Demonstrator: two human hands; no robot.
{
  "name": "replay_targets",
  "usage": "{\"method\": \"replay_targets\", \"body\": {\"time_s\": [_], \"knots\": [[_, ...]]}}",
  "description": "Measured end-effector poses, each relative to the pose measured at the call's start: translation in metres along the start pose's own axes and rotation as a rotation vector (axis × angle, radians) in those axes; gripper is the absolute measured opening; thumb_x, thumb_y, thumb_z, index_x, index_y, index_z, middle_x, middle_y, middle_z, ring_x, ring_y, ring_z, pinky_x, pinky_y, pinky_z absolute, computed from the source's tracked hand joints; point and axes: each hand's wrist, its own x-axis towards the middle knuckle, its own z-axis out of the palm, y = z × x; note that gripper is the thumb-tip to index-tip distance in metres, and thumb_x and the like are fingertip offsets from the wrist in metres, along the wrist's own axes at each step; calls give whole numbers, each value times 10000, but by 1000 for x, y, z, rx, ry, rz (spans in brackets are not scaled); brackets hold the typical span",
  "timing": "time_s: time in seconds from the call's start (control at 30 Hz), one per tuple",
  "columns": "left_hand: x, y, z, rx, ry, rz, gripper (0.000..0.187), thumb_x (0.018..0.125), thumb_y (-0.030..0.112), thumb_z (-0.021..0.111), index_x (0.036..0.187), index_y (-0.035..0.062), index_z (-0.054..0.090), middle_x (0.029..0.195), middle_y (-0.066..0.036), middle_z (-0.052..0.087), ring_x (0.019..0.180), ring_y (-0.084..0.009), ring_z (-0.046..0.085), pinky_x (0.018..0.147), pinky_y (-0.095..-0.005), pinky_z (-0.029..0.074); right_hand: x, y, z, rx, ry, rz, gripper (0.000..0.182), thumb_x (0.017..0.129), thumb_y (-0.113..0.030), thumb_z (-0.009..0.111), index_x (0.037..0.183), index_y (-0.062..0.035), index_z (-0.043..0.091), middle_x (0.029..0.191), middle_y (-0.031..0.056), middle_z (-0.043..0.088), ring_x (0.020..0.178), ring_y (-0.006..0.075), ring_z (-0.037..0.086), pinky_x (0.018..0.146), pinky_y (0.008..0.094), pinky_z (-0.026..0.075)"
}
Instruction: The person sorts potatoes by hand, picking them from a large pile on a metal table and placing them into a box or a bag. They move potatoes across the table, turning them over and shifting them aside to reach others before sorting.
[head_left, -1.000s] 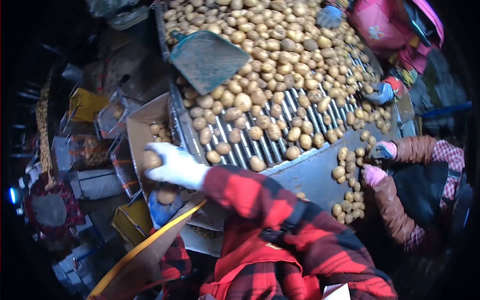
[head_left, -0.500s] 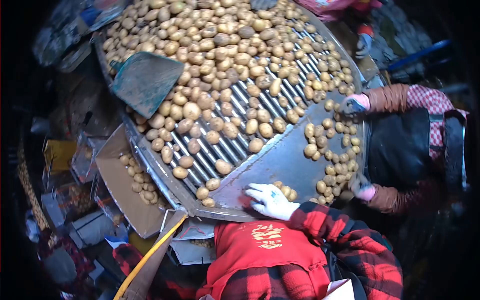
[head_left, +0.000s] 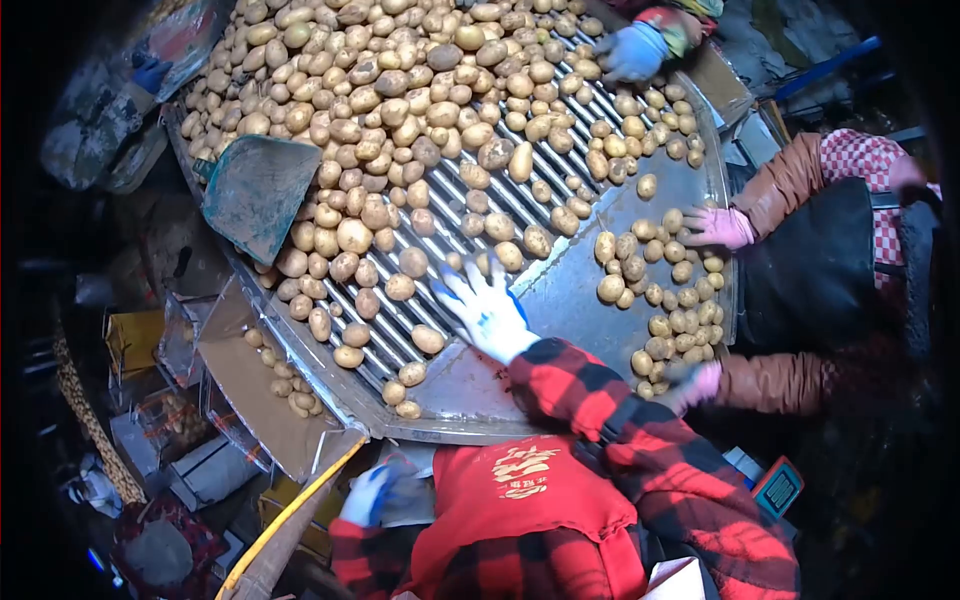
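Note:
My right hand [head_left: 487,312], in a white and blue glove, reaches over the metal slats [head_left: 395,335] with its fingers spread. Potatoes [head_left: 427,339] lie near it, and none shows in its grasp. My left hand [head_left: 368,495], gloved in white and blue, is low beside the red apron [head_left: 530,500], below the table rim; its fingers are blurred. A heap of potatoes [head_left: 370,100] covers the upper part of the sorting table. The green scoop [head_left: 260,198] rests on the heap's left side.
A co-worker's pink-gloved hands [head_left: 718,228] are at the right rim beside loose potatoes [head_left: 680,325]. Another person's blue-gloved hand [head_left: 634,52] is at the top right. A cardboard box [head_left: 270,390] holding potatoes stands left. A yellow-edged strip [head_left: 290,515] runs below it.
My right hand has moved up and left from the bare plate to the slats. My left hand has come into view. The blue-gloved hand has moved onto the table's top right.

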Motion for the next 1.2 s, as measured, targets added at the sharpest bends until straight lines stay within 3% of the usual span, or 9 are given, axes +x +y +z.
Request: {"method": "replay_targets", "body": {"time_s": [0.1,0.2,0.23,0.4,0.5,0.63,0.77,1.07,1.2], "knots": [[51,46,97,378,16,195,423,1022,198,585,1371,-37,553,1271,-124,665,1157,-240,653,975,-338,516,-63,16,26,69,22,-62,497,859,-167,580,1356,-161,593,1468,102,488,1365,307,440,1137,686,263],[111,108,168,879,114,758,367,943,138,642,1284,0,628,1282,-201,650,1223,-353,613,1051,-403,475,-110,30,9,70,3,99,509,843,-169,606,1352,-168,597,1444,107,515,1335,367,460,1102,650,317],[135,126,185,949,128,1056,284,960,89,600,1222,-8,650,1149,-162,688,1126,-281,649,992,-358,494,-119,35,-7,55,22,162,533,814,-167,640,1346,-177,604,1412,128,533,1310,409,469,1083,632,338],[203,222,258,1118,178,1290,429,870,219,671,1273,76,639,1334,-204,604,1244,-410,558,1058,-486,440,-182,75,-20,23,14,357,589,749,-182,714,1327,-163,601,1351,196,528,1282,423,467,1100,581,348],[229,237,295,1373,227,1253,598,867,338,649,1417,135,533,1458,-166,502,1374,-389,431,1142,-516,325,-211,86,-31,95,0,532,617,727,-215,752,1310,-87,593,1361,187,528,1290,397,467,1092,546,352],[248,192,322,1716,291,1117,714,842,470,644,1496,241,471,1524,-133,451,1426,-400,370,1124,-746,136,-207,97,-48,134,101,529,588,740,-219,746,1292,-72,608,1299,159,580,1221,351,528,1015,503,402],[223,161,311,1737,129,1287,525,803,380,686,1294,200,641,1452,-125,503,1418,-371,387,1106,-728,217,-160,119,-51,272,255,481,484,801,-166,700,1273,-77,636,1238,139,629,1109,345,589,968,487,434],[164,117,285,1382,50,1224,389,816,203,712,1204,178,701,1377,-108,582,1347,-388,474,1116,-625,309,47,218,-79,10,619,311,362,831,-121,663,1190,-77,651,1250,162,633,1079,358,615,928,488,465],[174,123,275,973,71,1221,383,821,94,686,1202,70,683,1304,-154,638,1230,-362,588,1046,-461,456,99,177,-62,-14,67,386,264,914,-197,577,1150,-80,604,980,128,656,855,298,656,747,453,496]]}}
